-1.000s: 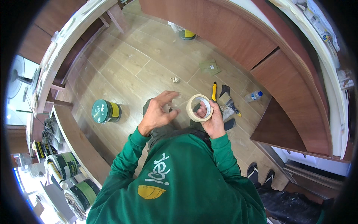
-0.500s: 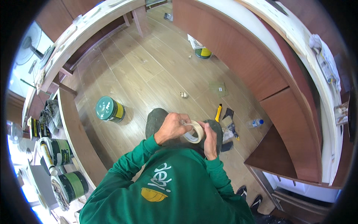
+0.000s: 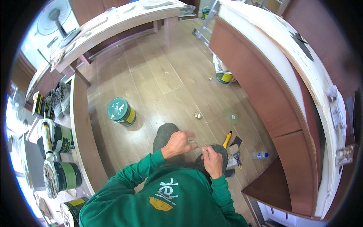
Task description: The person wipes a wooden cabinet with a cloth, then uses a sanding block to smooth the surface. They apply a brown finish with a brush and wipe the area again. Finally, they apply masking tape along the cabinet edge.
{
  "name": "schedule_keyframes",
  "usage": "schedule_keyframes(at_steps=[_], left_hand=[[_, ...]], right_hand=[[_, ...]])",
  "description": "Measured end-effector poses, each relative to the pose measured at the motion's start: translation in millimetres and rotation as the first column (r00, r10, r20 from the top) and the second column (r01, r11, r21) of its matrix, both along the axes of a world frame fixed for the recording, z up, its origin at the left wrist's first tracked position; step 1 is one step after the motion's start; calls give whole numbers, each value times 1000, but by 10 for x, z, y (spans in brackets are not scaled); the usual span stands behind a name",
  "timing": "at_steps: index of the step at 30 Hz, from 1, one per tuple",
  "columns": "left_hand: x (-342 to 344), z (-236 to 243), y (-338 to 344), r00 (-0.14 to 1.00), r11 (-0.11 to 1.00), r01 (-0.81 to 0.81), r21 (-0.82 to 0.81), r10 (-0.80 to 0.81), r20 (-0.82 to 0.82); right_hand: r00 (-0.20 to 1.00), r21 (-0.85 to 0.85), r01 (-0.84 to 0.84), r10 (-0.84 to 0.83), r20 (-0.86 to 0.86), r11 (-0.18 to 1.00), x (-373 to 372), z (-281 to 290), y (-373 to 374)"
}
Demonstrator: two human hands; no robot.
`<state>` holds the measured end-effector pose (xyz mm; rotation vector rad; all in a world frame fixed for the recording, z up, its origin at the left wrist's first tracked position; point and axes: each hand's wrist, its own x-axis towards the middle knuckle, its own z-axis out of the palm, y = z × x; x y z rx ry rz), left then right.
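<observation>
In the head view my left hand (image 3: 178, 143) is raised above my knees, its fingers curled and blurred, at a small pale strip (image 3: 195, 145) that looks like tape. My right hand (image 3: 211, 158) is just to its right, fingertips pinched on that strip; the tape roll cannot be made out now. Beyond my right knee lie a yellow utility knife (image 3: 227, 139), scrapers (image 3: 235, 152) and a water bottle (image 3: 259, 155). A small crumpled piece (image 3: 197, 115) rests on the floor ahead.
A lidded green bucket (image 3: 117, 110) stands front-left. A low shelf (image 3: 83, 128) with several buckets runs along my left, below a worktable (image 3: 113, 17) bearing a fan (image 3: 56, 22). A curved wooden counter (image 3: 245, 75) borders the right, with a ladder (image 3: 206, 28) and another bucket (image 3: 224, 78) behind.
My view has tilted upward, showing more of the room and a ladder. The cream tape roll held earlier has gone from sight; my hands now meet at a thin pale strip.
</observation>
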<state>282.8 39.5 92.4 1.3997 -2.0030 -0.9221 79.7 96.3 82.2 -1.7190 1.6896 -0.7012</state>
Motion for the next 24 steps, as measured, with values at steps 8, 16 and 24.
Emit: schedule_keyframes(at_steps=[8,16,24], left_hand=[[149,-383,-63,969,967,247,53,-247,-22],[5,-1414,-205,665,758,-163,632,557,-497],[231,-2355,-1128,617,658,-373,653,702,-355]], right_hand=[[982,132,-176,183,-42,975,180,13,-150],[986,-182,-147,160,56,972,466,-129,-395],[970,17,62,-64,235,998,286,-160,-705]])
